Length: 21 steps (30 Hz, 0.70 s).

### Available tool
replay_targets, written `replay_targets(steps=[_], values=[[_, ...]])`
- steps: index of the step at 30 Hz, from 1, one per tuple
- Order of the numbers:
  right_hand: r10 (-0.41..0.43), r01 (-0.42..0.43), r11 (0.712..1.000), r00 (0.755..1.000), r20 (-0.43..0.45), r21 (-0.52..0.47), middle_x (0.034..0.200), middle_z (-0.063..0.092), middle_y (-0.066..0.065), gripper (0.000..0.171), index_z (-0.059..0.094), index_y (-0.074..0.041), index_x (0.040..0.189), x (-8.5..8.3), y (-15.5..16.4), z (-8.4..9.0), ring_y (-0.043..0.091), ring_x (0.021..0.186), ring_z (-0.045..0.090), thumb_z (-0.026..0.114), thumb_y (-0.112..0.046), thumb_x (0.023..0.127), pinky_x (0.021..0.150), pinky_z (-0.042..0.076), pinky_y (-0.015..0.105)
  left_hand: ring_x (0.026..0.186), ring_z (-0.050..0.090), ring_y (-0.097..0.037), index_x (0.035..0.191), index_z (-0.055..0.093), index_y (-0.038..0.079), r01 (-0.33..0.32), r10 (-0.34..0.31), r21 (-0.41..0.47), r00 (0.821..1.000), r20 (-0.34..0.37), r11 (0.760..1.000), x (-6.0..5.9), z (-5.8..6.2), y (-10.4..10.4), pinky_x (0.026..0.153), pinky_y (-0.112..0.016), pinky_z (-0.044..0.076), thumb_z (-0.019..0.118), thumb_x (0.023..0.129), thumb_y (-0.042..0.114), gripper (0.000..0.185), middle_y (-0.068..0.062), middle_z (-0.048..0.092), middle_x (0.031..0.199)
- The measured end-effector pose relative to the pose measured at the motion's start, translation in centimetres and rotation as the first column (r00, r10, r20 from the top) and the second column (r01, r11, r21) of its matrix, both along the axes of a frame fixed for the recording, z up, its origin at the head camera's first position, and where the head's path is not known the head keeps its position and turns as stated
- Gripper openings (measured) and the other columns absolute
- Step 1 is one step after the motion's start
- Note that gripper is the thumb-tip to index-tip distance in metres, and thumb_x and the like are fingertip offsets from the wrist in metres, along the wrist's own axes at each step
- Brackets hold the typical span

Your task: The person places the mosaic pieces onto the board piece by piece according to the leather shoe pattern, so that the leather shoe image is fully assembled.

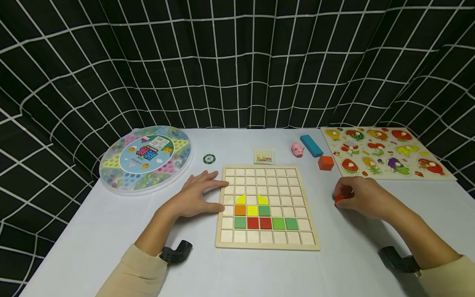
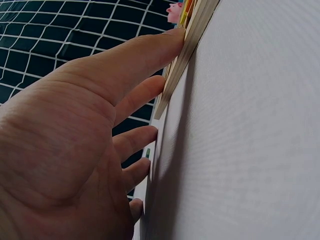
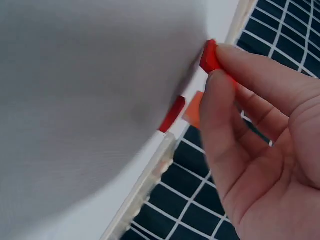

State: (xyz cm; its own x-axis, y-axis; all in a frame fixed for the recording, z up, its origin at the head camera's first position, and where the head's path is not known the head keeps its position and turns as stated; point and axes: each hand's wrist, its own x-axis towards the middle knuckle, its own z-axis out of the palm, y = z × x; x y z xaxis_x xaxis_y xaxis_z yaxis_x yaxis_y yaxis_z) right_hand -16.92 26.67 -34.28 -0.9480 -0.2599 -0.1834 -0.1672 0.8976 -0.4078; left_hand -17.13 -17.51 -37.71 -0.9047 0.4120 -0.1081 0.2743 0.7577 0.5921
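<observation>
A wooden grid board [image 1: 293, 239] lies flat in the middle of the table. Several coloured tiles sit in its cells: red [image 1: 253, 223], green [image 1: 240, 222], orange [image 1: 240, 210] and yellow [image 1: 252, 210] squares, plus two rounded yellow pieces [image 1: 263, 200]. My left hand [image 1: 196, 196] has its fingers extended, and its thumb and index finger touch the board's left edge. To the right of the board, my right hand [image 1: 361, 197] pinches a small red tile [image 3: 210, 57] between thumb and index finger. Another red piece [image 3: 172, 115] lies on the table near that hand in the right wrist view.
Behind the board lies a small pattern card [image 1: 264, 156]. A round bead game [image 1: 146, 159] and a poker chip [image 1: 209, 159] are at left. Toward the right are a pink pig [image 1: 297, 149], a blue block [image 1: 311, 145], an orange block [image 1: 325, 163] and a fruit puzzle [image 1: 387, 152].
</observation>
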Motion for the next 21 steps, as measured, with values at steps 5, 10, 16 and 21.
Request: replay_targets(steps=[5, 10, 16, 21], values=[[0.013, -0.009, 0.993, 0.999, 0.031, -0.115, 0.083, 0.067, 0.001, 0.012, 0.073, -0.009, 0.096, 0.2, -0.4, 0.5, 0.017, 0.073, 0.059, 0.081, -0.009, 0.087, 0.057, 0.056, 0.025, 0.162, 0.012, -0.035, 0.144, 0.062, 0.029, 0.000, 0.000, -0.004, 1.000, 0.000, 1.000, 0.0, -0.1, 0.0, 0.130, -0.061, -0.002, 0.083, 0.082, 0.044, 0.066, -0.009, 0.033, 0.169], [0.064, -0.055, 0.978, 0.997, 0.035, -0.199, 0.082, 0.067, 0.001, 0.011, 0.074, -0.007, 0.101, 0.2, -1.6, 1.3, 0.017, 0.068, 0.061, 0.077, -0.008, 0.090, 0.058, 0.056, 0.026, 0.162, 0.012, -0.035, 0.144, 0.062, 0.030, -0.001, 0.001, -0.002, 1.000, 0.002, 1.000, -0.1, -0.2, 0.1, 0.130, -0.060, -0.002, 0.083, 0.082, 0.044, 0.066, -0.009, 0.033, 0.169], [0.118, -0.067, 0.945, 0.983, 0.141, -0.321, 0.090, 0.070, 0.004, 0.019, 0.074, -0.003, 0.111, 0.0, -2.9, 2.1, 0.017, 0.074, 0.065, 0.075, -0.010, 0.094, 0.064, 0.060, 0.027, 0.162, 0.012, -0.035, 0.144, 0.062, 0.030, 0.000, 0.000, 0.001, 1.000, 0.004, 1.000, 0.0, -0.3, 0.2, 0.129, -0.061, -0.002, 0.082, 0.083, 0.043, 0.066, -0.009, 0.033, 0.169], [0.180, -0.097, 0.911, 0.968, 0.174, -0.400, 0.091, 0.070, 0.006, 0.019, 0.074, -0.002, 0.111, 0.0, -4.6, 2.6, 0.020, 0.074, 0.064, 0.073, -0.010, 0.094, 0.066, 0.060, 0.028, 0.161, 0.012, -0.036, 0.145, 0.061, 0.030, 0.003, -0.003, -0.005, 1.000, -0.004, 1.000, 0.0, -0.1, 0.0, 0.129, -0.061, -0.001, 0.082, 0.083, 0.044, 0.066, -0.009, 0.033, 0.169]])
